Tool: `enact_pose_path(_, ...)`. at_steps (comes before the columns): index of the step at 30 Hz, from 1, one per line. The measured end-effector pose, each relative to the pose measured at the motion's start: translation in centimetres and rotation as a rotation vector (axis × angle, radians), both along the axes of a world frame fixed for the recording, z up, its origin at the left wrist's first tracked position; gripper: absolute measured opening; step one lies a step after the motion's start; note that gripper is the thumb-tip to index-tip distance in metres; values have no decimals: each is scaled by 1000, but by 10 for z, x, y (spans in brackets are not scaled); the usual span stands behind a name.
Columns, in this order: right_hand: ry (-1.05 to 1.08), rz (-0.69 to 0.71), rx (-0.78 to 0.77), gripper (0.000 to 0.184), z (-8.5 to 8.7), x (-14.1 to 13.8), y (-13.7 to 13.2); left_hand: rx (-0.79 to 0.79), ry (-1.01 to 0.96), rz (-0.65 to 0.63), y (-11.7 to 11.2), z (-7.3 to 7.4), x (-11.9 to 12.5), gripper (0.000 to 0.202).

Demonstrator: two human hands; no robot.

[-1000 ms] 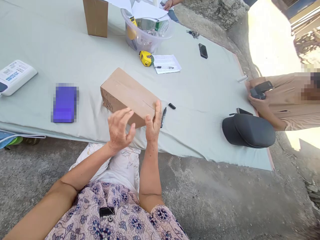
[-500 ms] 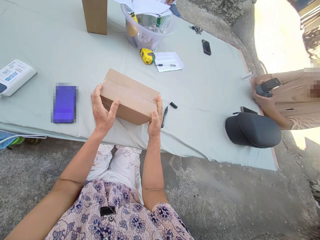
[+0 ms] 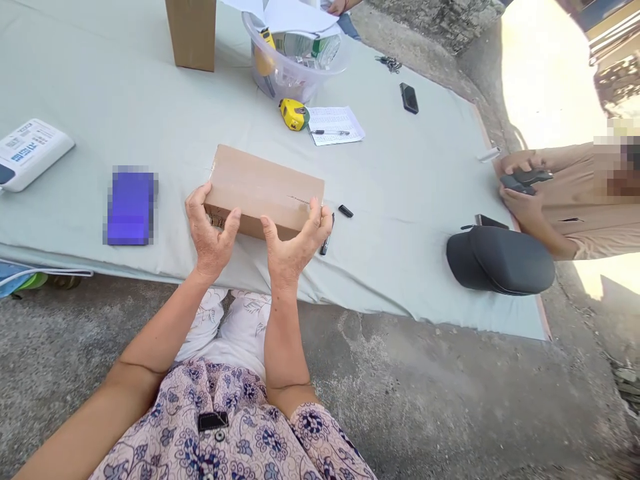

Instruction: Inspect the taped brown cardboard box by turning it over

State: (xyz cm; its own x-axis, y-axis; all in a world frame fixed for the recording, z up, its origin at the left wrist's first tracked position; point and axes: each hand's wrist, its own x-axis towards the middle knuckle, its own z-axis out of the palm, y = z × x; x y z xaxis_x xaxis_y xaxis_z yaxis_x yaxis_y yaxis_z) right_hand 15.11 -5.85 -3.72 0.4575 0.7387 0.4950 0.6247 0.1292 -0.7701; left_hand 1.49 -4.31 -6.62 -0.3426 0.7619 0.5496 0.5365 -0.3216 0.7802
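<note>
1. Nearest: one floral dress (image 3: 215, 407) on the person's lap, with a white floral cloth (image 3: 235, 327) beyond it.
2. Left hand (image 3: 210, 230): wide, fingers and thumb against the near left corner of the carton.
3. Right hand (image 3: 290, 243): wide, fingers splayed, thumb and fingertips touching the carton's near edge.
4. One brown cardboard carton (image 3: 264, 190) lies flat on the pale green cloth (image 3: 400, 280), between the hands.
5. One black marker (image 3: 327, 235) lies just right of the carton, with one small black cap (image 3: 345, 211) beside it.
6. Left: one purple item (image 3: 131, 208), blurred; one white box (image 3: 30, 155).
7. Right: one black padded case (image 3: 500, 260); a co-worker's two hands (image 3: 523, 187) hold one black device (image 3: 525, 180).
8. Farther: one yellow tape measure (image 3: 294, 114); one printed sheet (image 3: 335, 125) under one pen (image 3: 330, 132); one black phone (image 3: 409, 98); one bunch of keys (image 3: 389, 64).
9. Farthest: one clear plastic tub (image 3: 280, 67) holding papers; one upright cardboard carton (image 3: 191, 33).
</note>
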Motion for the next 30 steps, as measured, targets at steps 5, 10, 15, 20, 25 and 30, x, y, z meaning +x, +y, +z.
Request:
enact_pose_path(5, 4, 56, -3, 79, -3, 12, -1, 13, 20, 9, -4, 2, 3, 79)
enact_pose_path(10, 122, 143, 4, 51, -9, 34, -5, 8, -5, -7, -5, 3, 1, 57)
enact_pose_path(15, 235, 133, 65, 50, -14, 38, -8, 17, -50, -4, -5, -1, 1, 52)
enact_pose_path(20, 280, 138, 77, 49, -13, 37, -9, -21, -137, -33, -8, -2, 1, 56)
enact_pose_path(25, 312, 150, 105, 45, -17, 37, -9, 20, -157, -27, -10, -2, 3, 60)
enact_pose_path(30, 345, 169, 121, 44, -20, 39, -6, 43, -140, -14, -13, 0, 2, 52)
